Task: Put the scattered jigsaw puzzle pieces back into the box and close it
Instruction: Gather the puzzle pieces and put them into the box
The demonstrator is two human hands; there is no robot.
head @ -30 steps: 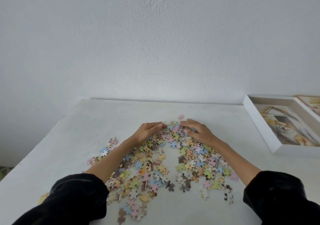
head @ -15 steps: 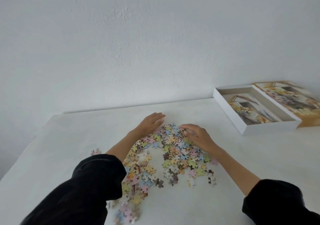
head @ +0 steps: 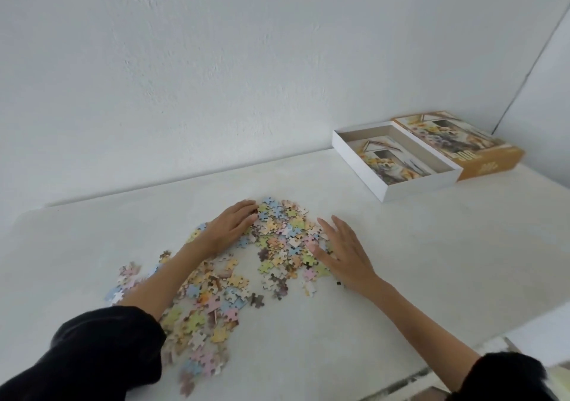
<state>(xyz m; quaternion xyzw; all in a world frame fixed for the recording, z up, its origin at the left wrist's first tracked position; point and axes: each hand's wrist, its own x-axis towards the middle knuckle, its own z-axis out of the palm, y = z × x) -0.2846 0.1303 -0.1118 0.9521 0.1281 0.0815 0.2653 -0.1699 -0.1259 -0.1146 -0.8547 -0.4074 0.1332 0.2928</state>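
Many puzzle pieces (head: 283,234) are scattered on the counter (head: 401,262); the left grip (head: 229,228) and right grip (head: 348,255) are laid flat on the pile, fingers straight, nothing held. The open box (head: 416,189) is set far right, lid (head: 490,166) just beside it

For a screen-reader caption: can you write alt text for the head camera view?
A person's left hand and right hand rest open on scattered pastel jigsaw puzzle pieces on a white table. At far right, the open box base sits beside its orange lid.

The right hand (head: 345,254) has uncurled, fingers now spread over the puzzle pieces (head: 279,237).
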